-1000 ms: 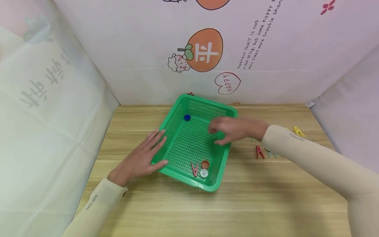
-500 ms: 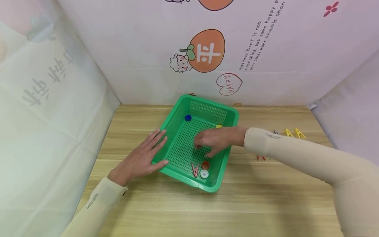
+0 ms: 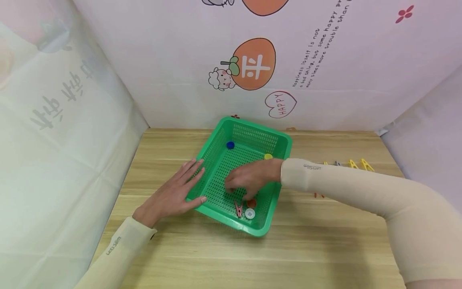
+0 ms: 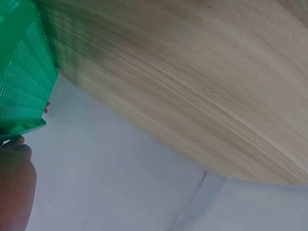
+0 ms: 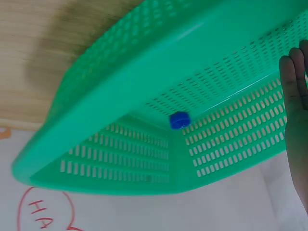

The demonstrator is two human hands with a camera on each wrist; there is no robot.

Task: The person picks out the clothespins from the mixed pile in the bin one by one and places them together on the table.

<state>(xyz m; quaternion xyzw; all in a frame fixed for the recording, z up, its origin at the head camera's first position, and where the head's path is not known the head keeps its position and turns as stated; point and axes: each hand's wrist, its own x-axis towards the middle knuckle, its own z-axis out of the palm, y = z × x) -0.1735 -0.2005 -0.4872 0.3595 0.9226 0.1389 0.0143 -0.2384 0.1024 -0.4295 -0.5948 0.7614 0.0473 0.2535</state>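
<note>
My left hand (image 3: 172, 195) rests with spread, straight fingers on the left rim of a green plastic basket (image 3: 225, 220). Down inside the basket hovers my right hand (image 3: 249, 178), palm down. Its thumb and fingers stand apart, with no thing visible between them; in the right wrist view its fingers (image 5: 290, 79) look fairly straight. Just below the hand lie a pink clothespin (image 3: 239, 210), an orange-brown bottle cap (image 3: 251, 204) and a white cap (image 3: 250, 213). A blue cap (image 3: 230, 145) sits in the far left corner, a yellow cap (image 3: 268, 156) near the right wall.
Right of the basket, yellow clothespins (image 3: 367, 165), a grey clothespin (image 3: 338, 163) and a red clothespin (image 3: 319, 195) lie on the wooden table (image 3: 216, 261), partly behind the right sleeve (image 3: 343, 182). Printed cloth walls (image 3: 173, 88) enclose the table at the back and sides.
My right hand has moved left and toward me, from the basket's right wall to above the pink clothespin. The yellow cap has come into view by that wall. My left hand stays put.
</note>
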